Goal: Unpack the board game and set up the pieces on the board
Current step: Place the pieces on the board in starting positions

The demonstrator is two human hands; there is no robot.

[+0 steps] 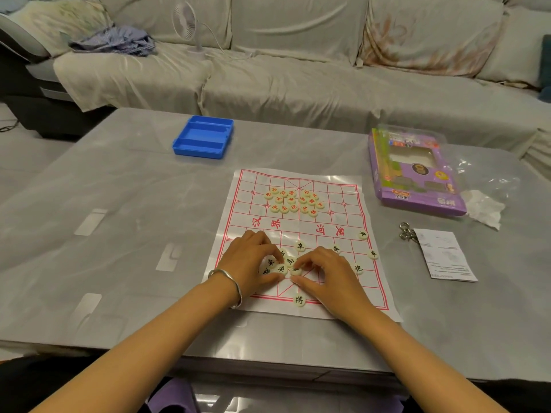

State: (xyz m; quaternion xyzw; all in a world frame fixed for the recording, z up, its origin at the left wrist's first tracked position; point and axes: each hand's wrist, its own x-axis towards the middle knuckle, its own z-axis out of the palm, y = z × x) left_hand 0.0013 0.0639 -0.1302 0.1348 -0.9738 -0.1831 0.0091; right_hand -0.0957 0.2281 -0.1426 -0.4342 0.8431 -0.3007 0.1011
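Observation:
A white paper board [334, 222] with a red grid lies flat on the grey table. Several cream discs with red characters [293, 200] sit bunched on its far half. Cream discs with black characters are spread over the near half; one [299, 300] rests on the near edge line. My left hand [250, 257], with a silver bangle on the wrist, has curled fingers over a cluster of black discs [275, 268]. My right hand [325, 271] is beside it, fingertips pinching a black disc [295, 270].
An open blue plastic case [203, 136] stands at the far left of the board. The purple game box [416, 169] and clear wrapping [483, 186] lie at the right, with metal rings [408, 231] and a paper slip [445, 254]. A sofa runs behind the table.

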